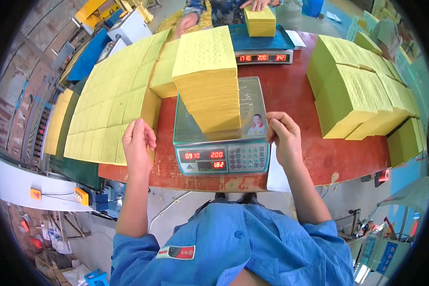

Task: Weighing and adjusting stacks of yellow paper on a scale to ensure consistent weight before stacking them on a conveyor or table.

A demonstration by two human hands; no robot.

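Note:
A tall stack of yellow paper sheets [207, 81] stands on the electronic scale [252, 102] in front of me, and the scale's red digits are lit. My left hand [139, 141] is held beside the scale's left edge, with its fingers pressed together and nothing visible in them. At the right edge of the scale, my right hand [284, 136] has its fingers curled against the thumb, also with nothing visible between them. Neither hand touches the stack. A small picture of a person [257, 125] lies on the scale near my right hand.
Rows of yellow paper stacks [112, 102] fill the table's left side; more paper blocks [360, 93] stand at the right. Across the red table [291, 93], another person's hand [256, 5] rests on paper [260, 24] on a second scale [283, 40]. A white sheet [277, 174] lies by my scale.

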